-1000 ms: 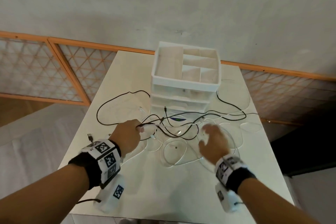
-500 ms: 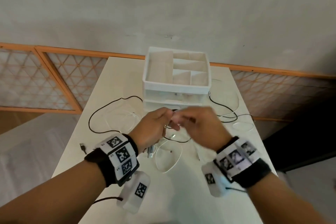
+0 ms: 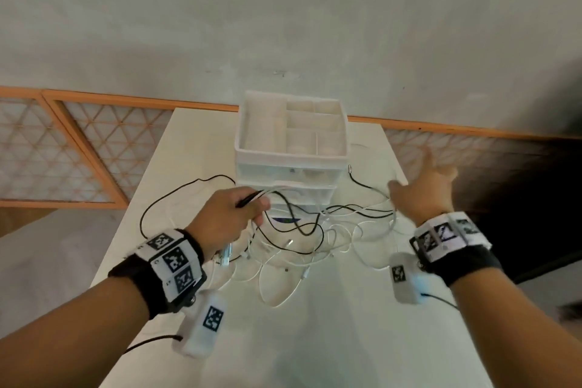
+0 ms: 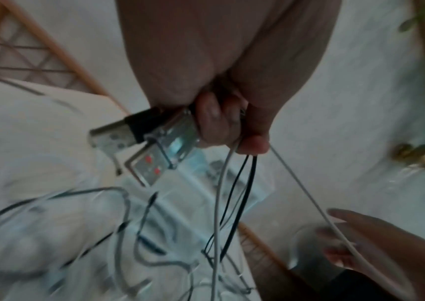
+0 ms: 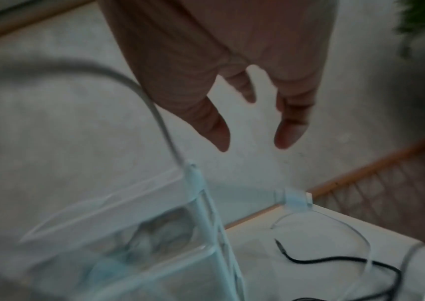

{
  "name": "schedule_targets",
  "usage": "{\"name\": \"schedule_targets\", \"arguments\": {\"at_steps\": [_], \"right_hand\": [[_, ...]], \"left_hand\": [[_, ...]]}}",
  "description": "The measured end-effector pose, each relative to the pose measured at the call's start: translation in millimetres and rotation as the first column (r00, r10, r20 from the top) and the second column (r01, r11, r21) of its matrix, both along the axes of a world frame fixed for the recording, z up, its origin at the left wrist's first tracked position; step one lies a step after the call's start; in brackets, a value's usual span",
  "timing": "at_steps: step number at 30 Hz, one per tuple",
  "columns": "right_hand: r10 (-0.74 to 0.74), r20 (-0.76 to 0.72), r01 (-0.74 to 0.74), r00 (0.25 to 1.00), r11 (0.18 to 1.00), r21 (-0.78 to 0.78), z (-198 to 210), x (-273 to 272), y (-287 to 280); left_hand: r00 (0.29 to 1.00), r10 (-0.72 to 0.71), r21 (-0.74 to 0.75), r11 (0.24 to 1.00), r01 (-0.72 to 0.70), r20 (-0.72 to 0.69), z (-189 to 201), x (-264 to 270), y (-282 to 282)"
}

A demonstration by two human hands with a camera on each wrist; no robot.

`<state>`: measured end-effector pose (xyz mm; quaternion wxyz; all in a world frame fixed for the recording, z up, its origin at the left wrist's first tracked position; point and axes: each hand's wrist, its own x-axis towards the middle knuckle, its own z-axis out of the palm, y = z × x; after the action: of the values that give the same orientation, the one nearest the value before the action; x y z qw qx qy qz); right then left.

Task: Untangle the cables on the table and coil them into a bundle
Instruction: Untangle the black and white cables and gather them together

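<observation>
A tangle of black and white cables (image 3: 302,236) lies on the white table (image 3: 315,340) in front of a drawer unit. My left hand (image 3: 255,208) is lifted over the tangle and grips a bunch of black and white strands. In the left wrist view the left hand (image 4: 232,130) also holds two USB plugs (image 4: 139,140) against the palm. A white cable (image 4: 306,189) slants from that hand across the fingers of my right hand (image 4: 348,244). My right hand (image 3: 422,186) is raised to the right of the drawer unit, fingers spread; the right wrist view shows the right hand (image 5: 252,122) holding nothing.
A white drawer organizer (image 3: 289,156) with open top compartments stands at the back middle of the table. A black cable end (image 3: 349,168) lies beside its right side. The table's right edge is close under my right hand. Orange lattice panels (image 3: 63,151) line the wall.
Half a second ago both hands met over the tangle. My right hand has since swung out to the right and opened. The left hand keeps its grip on the cables.
</observation>
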<state>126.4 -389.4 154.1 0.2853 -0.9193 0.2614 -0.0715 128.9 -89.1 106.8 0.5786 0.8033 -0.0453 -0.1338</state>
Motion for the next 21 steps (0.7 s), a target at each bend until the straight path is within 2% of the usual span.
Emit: {"name": "schedule_targets", "arguments": {"at_steps": [2,3,4,6,8,10,11,13,14,16,17,19,21], "right_hand": [[0.218,0.174,-0.214,0.960,0.976,-0.041,-4.7,-11.7,31.7],[0.372,0.247,-0.373,0.895,0.927,-0.043,-7.5,-15.8,46.0],[0.484,0.280,-0.508,0.829,0.861,0.016,-8.8,-18.0,59.4],[0.560,0.277,-0.622,0.781,0.741,0.253,-2.5,-21.5,83.0],[0.490,0.346,-0.598,0.800,0.686,0.413,4.2,-19.3,89.2],[0.409,0.405,-0.570,0.818,0.670,0.475,8.6,-17.3,79.9],[0.405,0.405,-0.571,0.820,0.634,0.522,9.0,-17.9,75.0],[0.472,0.347,-0.575,0.810,0.524,0.628,4.8,-23.3,73.8],[0.536,0.287,-0.573,0.794,0.501,0.648,-1.7,-28.4,78.1],[0.620,0.168,-0.568,0.766,0.531,0.629,-19.1,-40.0,91.6],[0.612,0.164,-0.563,0.774,0.547,0.620,-26.6,-43.1,97.9],[0.509,0.265,-0.546,0.819,0.550,0.632,-31.1,-42.3,104.1],[0.342,0.397,-0.524,0.852,0.543,0.656,-23.7,-33.5,100.8]], "left_hand": [[0.991,-0.094,0.064,0.994,0.088,0.100,21.5,3.7,-11.8],[0.984,-0.112,0.086,0.991,0.101,0.137,29.7,5.0,-18.4],[0.983,-0.104,0.067,0.993,0.095,0.150,35.8,6.9,-24.4],[0.985,-0.053,-0.011,0.998,0.056,0.164,44.2,10.3,-34.4],[0.978,-0.038,0.000,0.999,0.039,0.207,46.2,12.0,-38.1],[0.978,-0.036,0.031,0.999,0.030,0.205,39.9,13.5,-34.4],[0.980,-0.021,0.045,0.999,0.012,0.198,34.7,14.3,-30.9],[0.980,0.013,0.088,0.996,-0.031,0.199,25.2,14.6,-24.1],[0.980,0.027,0.105,0.993,-0.048,0.197,20.7,14.3,-21.9],[0.982,0.055,0.119,0.990,-0.078,0.179,15.0,13.4,-19.6],[0.983,0.077,0.152,0.983,-0.102,0.166,12.3,13.9,-19.2],[0.979,0.157,0.237,0.954,-0.184,0.127,6.7,16.7,-15.8],[0.978,0.206,0.182,0.961,-0.207,0.025,5.3,16.2,-11.2]]}}
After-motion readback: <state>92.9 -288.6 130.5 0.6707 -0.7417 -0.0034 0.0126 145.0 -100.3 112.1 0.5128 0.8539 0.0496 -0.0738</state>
